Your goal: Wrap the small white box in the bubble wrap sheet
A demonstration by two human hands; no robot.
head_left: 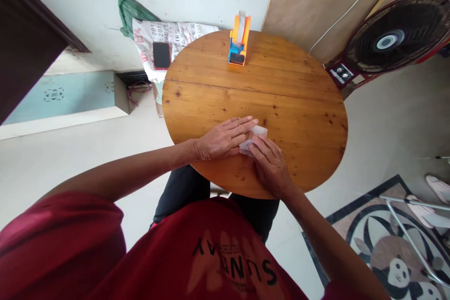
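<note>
A small whitish, translucent packet or folded sheet (259, 131) lies on the round wooden table (302, 117), near the edge closest to me. My left hand (228, 138) rests flat across its left side, fingers stretched out to the right. From the right, my right hand (272, 161) lies on its lower right part with the fingers extended. Both hands cover much of the packet, so its full shape is hidden. At the table's far side stands an orange and blue tape dispenser (239, 40) with a roll of tape.
A dark phone (161, 55) lies on a printed white sack (146, 37) left of the table. Beyond the right edge stands a large fan (386, 40). A metal rack (408, 229) and slippers are at the lower right.
</note>
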